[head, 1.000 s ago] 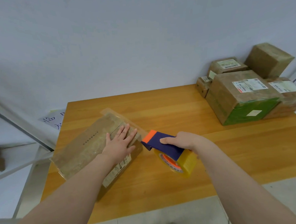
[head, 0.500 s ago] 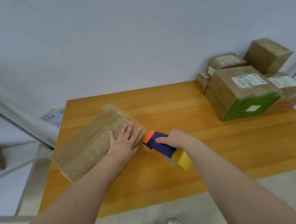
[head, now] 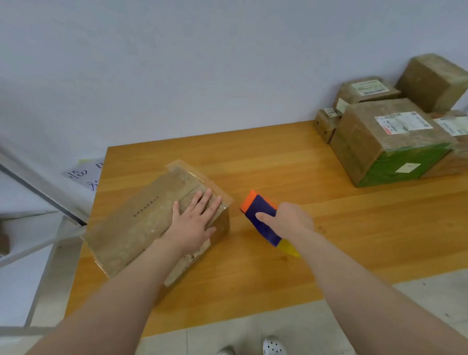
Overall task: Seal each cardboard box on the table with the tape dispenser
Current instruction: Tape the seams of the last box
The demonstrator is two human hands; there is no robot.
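Left hand [head: 194, 222] lies flat on the slanted box's [head: 138, 231] right end; right hand [head: 290, 220] grips the dispenser [head: 258, 216] just beside that end.

We see wooden table [head: 275, 159], far edge against wall. On left part: flat box [head: 138, 231], lying askew, clear tape across top, one corner reaching table's left edge. On far right corner we count touching cluster: big box [head: 361, 154] with green side in front, small box [head: 323, 125] at its left, labelled box [head: 363, 89] behind, another box [head: 462, 149] at right. Tilted box [head: 434, 81] sits higher; what carries it, we cannot tell.
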